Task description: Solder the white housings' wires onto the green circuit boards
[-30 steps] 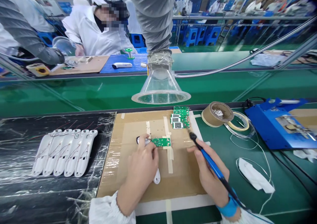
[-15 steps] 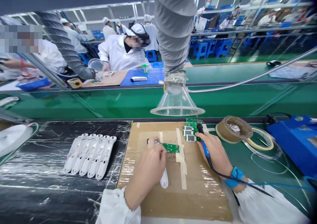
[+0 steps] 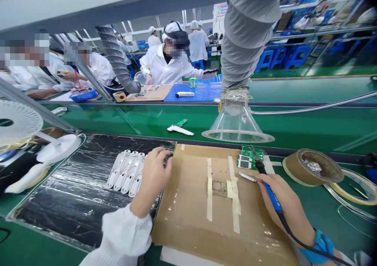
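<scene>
Soldering iron (image 3: 271, 195) is pointing at the green boards (image 3: 246, 151), right hand (image 3: 290, 203) pinching it; judged light, stiff, tip (image 3: 254, 153) probably hot, blue grip (image 3: 274, 201) offering the safest hold. Left hand (image 3: 153, 175) is sitting by the white housings (image 3: 117, 170), fingers bent; cannot tell whether it is gripping one.

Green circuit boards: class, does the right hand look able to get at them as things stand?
Probably yes, though awkwardly: the green circuit boards lie just ahead of the right hand, but it holds a soldering iron.
</scene>
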### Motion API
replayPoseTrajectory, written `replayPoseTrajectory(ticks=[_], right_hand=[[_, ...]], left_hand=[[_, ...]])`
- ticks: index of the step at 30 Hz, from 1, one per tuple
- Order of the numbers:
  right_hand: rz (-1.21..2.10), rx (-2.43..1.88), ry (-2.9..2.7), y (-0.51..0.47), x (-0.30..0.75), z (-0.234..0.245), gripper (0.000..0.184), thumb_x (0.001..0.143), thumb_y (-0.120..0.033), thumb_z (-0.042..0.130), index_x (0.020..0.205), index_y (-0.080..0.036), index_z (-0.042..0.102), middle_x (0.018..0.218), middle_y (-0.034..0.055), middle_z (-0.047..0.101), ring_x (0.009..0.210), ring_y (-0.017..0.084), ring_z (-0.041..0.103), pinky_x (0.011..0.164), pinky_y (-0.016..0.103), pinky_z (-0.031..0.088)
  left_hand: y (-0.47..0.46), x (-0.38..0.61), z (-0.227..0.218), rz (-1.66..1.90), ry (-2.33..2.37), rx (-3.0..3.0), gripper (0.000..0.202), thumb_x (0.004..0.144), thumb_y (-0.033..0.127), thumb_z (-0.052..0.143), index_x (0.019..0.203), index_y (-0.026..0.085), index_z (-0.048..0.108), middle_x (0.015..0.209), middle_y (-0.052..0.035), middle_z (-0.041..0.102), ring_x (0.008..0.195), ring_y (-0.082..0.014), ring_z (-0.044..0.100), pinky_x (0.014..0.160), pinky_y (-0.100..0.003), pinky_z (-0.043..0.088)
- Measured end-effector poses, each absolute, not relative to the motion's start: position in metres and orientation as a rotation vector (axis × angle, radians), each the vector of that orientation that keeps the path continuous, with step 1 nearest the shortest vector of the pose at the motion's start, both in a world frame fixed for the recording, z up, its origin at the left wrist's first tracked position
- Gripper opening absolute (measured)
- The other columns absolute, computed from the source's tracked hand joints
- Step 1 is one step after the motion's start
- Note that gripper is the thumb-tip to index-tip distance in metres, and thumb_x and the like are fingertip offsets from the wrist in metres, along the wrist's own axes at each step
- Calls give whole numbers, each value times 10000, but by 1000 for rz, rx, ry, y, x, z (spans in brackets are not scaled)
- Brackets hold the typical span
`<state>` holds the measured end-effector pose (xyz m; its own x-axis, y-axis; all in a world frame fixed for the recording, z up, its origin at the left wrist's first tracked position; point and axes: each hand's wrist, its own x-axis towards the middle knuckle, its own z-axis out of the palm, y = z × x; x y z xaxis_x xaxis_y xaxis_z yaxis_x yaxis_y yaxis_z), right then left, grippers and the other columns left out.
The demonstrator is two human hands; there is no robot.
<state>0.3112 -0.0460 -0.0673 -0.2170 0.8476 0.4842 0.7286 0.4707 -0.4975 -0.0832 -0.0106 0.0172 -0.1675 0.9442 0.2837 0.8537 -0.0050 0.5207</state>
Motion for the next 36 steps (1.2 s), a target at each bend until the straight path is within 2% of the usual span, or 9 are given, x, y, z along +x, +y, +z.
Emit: replayPoseTrajectory(ticks=[2,5,11,19,24,28,30,34,36], right_hand=[[221,-1255,-1981,-51,298,-61,305,1093,-276,448,1290,-317,677,1144,97,725,1034,318,738,822,415,599],[252,-1130,-2060,-57,271,-52,286,1092,-241,465,1237,-331,694,1073,61,727,924,272,733,774,382,591],[306,-1053,-2153,-60,229,-34,294,1136,-138,381,1224,-238,643,1038,94,665,950,277,645,812,419,535],[306,-1041,-2310,-62,238,-43,264,1135,-129,396,1260,-231,606,1153,113,654,1118,307,628,925,465,538],[274,-1024,-2326,-60,238,-42,308,1143,-122,332,1261,-231,595,1151,122,674,1107,309,647,906,468,553],[261,-1024,-2313,-61,237,-46,223,1140,-142,445,1255,-242,607,1159,113,687,1134,317,646,939,485,540],[241,-1011,-2252,-63,237,-50,209,1126,-132,506,1278,-236,605,1204,123,683,1184,322,627,980,493,529],[280,-1014,-2129,-71,236,-53,240,1098,-83,550,1292,-214,603,1227,139,674,1181,308,618,986,473,528],[316,-1022,-2085,-75,232,-50,238,1090,-75,556,1273,-215,614,1202,131,679,1145,296,628,966,459,531]], left_hand=[[-39,-94,15,746,2360,2101,251,997,276,521,1012,159,743,1175,-204,682,1135,-429,652,1048,-657,509],[-63,-108,6,551,2631,2147,273,1045,348,513,1063,190,736,1312,-208,630,1251,-475,582,1018,-652,497],[-73,-110,-16,685,2751,1976,405,1054,441,521,1321,141,576,1419,-260,559,1315,-490,537,1028,-664,484],[-73,-108,-24,509,2695,2114,242,1024,277,519,864,195,681,1349,-223,593,1283,-490,565,975,-641,526],[-88,-77,-25,660,2284,2144,188,1007,243,496,836,229,574,1282,-157,633,1001,-305,712,849,-424,589],[-104,-52,-29,752,2040,1989,140,1019,337,513,918,249,554,1293,-114,646,930,-275,717,742,-393,583],[-104,-48,-29,788,1965,1908,164,1000,407,558,1045,250,577,1262,-112,671,982,-309,710,822,-452,589],[-77,-55,-25,745,1804,1737,486,977,454,592,1411,243,534,1375,-138,659,1216,-354,662,1027,-536,534],[-56,-59,-23,717,1740,1699,529,962,455,592,1437,227,545,1426,-150,638,1291,-361,627,1087,-544,496]])
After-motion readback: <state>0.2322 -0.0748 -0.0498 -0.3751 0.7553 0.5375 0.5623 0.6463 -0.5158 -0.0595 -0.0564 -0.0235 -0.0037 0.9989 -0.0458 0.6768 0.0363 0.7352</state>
